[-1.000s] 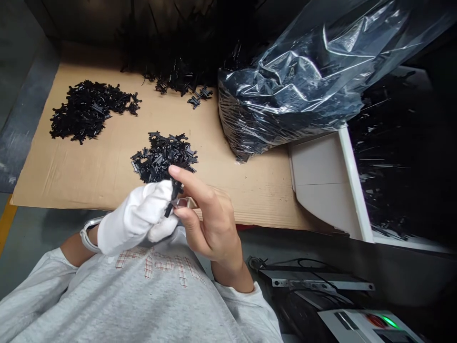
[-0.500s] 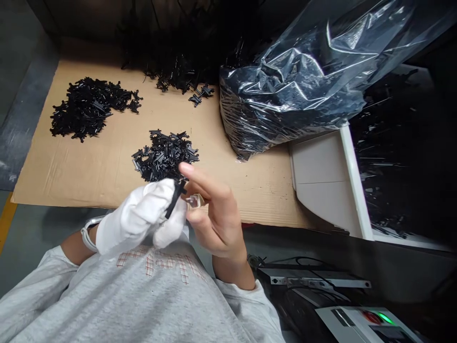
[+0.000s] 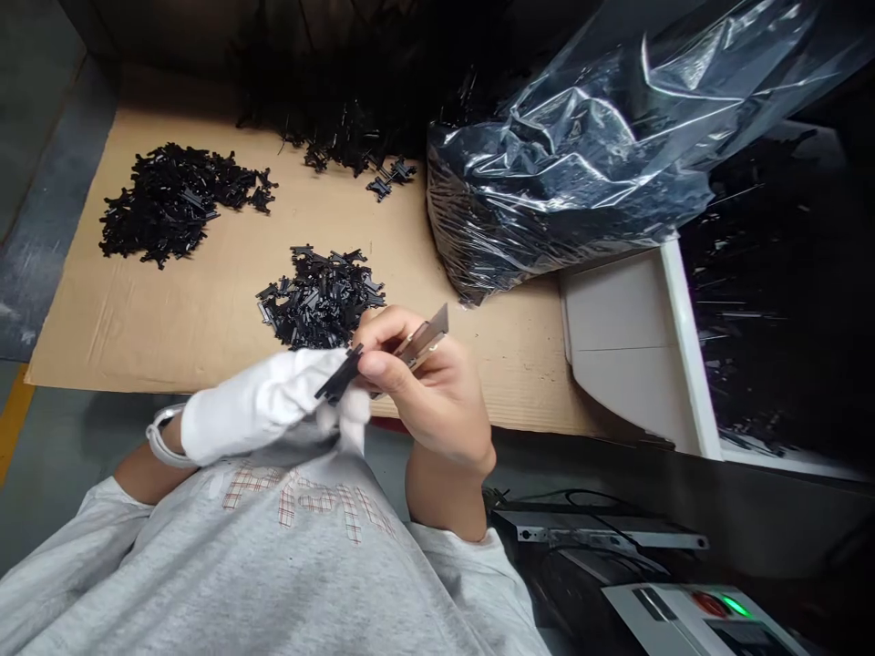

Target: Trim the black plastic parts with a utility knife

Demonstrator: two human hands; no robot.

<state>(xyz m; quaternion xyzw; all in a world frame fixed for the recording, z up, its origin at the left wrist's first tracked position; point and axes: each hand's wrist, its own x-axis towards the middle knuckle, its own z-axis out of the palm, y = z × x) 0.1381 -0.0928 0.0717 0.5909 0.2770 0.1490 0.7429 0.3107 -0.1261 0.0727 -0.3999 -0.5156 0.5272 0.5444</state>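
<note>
One black plastic part
Our gloved left hand grips it; our right hand grasps a blade, best angled away.

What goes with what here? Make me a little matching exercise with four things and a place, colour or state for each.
Things:
1. Left hand
2. Thin flat tool
3. Plastic bag
4. Small light

Places, colours or states:
A. Glowing green
B. Held in the bare right hand
C. Gloved in white
D. Shiny, with dark contents

Right pairs: 1-C, 2-B, 3-D, 4-A
</note>
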